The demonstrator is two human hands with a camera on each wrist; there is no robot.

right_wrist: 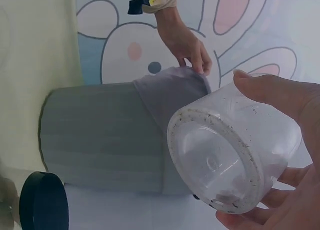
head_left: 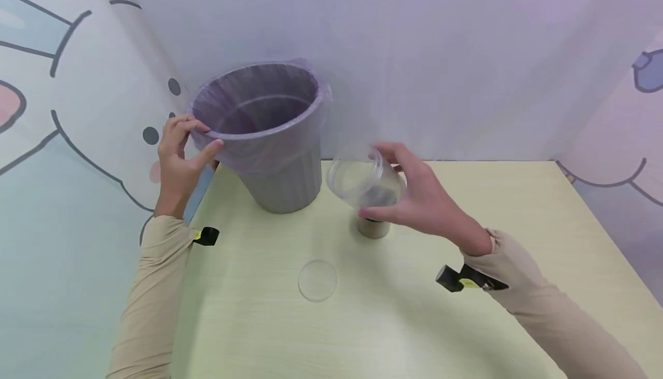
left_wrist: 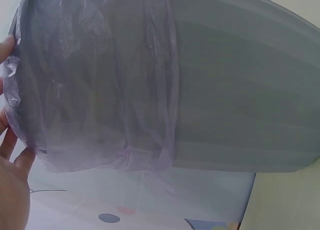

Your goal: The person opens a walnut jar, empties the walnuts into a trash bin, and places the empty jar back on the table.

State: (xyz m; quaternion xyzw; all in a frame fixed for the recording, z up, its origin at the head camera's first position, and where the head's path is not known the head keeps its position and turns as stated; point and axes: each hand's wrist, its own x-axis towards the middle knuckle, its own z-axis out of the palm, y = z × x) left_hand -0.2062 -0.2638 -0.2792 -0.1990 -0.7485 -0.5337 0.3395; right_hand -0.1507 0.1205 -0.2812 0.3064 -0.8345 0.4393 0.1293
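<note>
My left hand (head_left: 178,160) grips the near-left rim of a grey trash can (head_left: 285,177), which stands upright and is lined with a thin purple bag (left_wrist: 95,79). In my right hand (head_left: 425,195) is a clear plastic jar (head_left: 357,175), held around its side between thumb and fingers. The jar tilts with its open mouth towards the can, to the right of it and apart from it. Dark specks cling around the jar's base (right_wrist: 212,160) in the right wrist view.
A small container (head_left: 373,229) with a black lid (right_wrist: 45,202) stands on the table behind the held jar, partly hidden. A clear round disc (head_left: 317,280) lies flat on the table in front. Walls with cartoon drawings rise at the back and sides.
</note>
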